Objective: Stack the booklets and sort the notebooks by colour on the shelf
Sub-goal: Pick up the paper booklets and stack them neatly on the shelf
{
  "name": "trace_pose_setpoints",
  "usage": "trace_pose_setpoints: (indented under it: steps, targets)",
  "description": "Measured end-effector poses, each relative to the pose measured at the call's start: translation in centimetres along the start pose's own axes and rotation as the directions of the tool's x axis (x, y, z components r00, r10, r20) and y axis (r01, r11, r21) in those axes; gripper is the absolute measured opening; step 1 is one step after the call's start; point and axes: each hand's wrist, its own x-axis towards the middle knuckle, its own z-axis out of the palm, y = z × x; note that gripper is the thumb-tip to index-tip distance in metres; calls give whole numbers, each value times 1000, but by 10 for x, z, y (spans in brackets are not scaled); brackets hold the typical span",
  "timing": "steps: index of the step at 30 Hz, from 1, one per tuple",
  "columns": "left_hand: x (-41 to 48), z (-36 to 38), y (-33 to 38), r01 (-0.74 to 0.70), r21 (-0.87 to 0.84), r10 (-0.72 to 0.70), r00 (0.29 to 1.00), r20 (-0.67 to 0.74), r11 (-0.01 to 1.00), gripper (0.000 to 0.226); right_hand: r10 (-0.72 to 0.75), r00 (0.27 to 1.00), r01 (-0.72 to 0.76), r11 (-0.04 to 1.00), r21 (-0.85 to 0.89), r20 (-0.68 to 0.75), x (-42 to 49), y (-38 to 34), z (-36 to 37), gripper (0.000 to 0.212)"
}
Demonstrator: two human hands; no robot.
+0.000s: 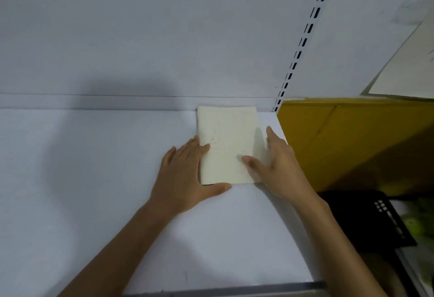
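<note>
- the left hand (185,174) lies flat and released on the shelf, its straight fingers pressing against the left edge of the cream booklets (226,137) and its thumb stretched along their near edge.
- the right hand (279,167) is likewise released, with straight fingers laid along the booklets' right edge and the thumb resting on the top cover; neither hand curls round the pile.
- the cream booklets lie flat between the two hands, near the right end of the white shelf (94,179), their far edge close to the back wall; faint specks mark the cover, and how many booklets make up the pile cannot be told.
- both bare forearms reach in from the bottom of the view, crossing the shelf's grey front strip (234,291).
- behind the shelf rises a plain white back panel (141,38), carrying the person's soft shadow.
- a slotted upright (303,42) runs diagonally up from the shelf's right rear corner.
- a yellow box (352,137) stands just beside the shelf's right end.
- below it sits a black crate (366,216), with blurred green items (420,224) next to it.
- a cream sheet (408,68) leans at the upper right.
</note>
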Motion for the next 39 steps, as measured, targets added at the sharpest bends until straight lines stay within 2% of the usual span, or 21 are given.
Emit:
trace_pose_setpoints:
  steps: [4,6,9,12,17,22,24,26,28,30,33,35,37,39]
  targets:
    - [0,-1,3,43,18,-43,999,23,999,111,-96,990,102,994,-48,105,-17,20,-3,107]
    - [0,-4,4,53,-53,-51,998,25,997,107,-152,984,159,984,-76,93,-21,27,1,97]
    - [-2,-5,4,103,-98,-103,995,8,990,112,-224,974,226,968,-114,28,-22,32,6,79]
    - [-3,-5,6,112,-91,-114,993,-21,990,112,-255,967,254,953,-162,17,-21,33,9,73]
    - [-8,-6,9,81,42,-79,996,-44,996,107,-236,968,248,944,-218,79,-22,29,9,72]
    - [-9,-10,16,91,84,-89,995,-36,992,95,-124,976,160,966,-205,178,-22,13,1,63]
    - [-14,-15,21,94,118,-89,995,-42,989,94,-73,989,94,982,-167,127,-32,-1,2,67]
    - [-24,-20,23,42,186,-22,994,-108,982,90,-76,997,76,990,-122,3,-48,-14,8,72]
    - [-56,-37,16,3,216,41,979,-198,976,81,-159,981,152,986,-68,-114,-76,-37,23,68]
    - [-96,-58,-1,32,229,30,965,-262,973,75,-233,963,232,972,-25,-137,-104,-66,44,62]
    - [-173,-97,-46,129,258,-34,938,-345,957,70,-330,943,330,944,-10,-45,-143,-119,92,60]
    - [-234,-122,-77,237,213,-130,898,-421,948,70,-395,918,395,919,5,37,-171,-161,132,60]
    - [-296,-146,-105,362,170,-239,837,-493,917,71,-473,871,475,880,20,134,-200,-205,174,61]
    - [-356,-166,-131,461,192,-303,791,-532,866,69,-572,790,580,814,36,222,-233,-248,214,61]
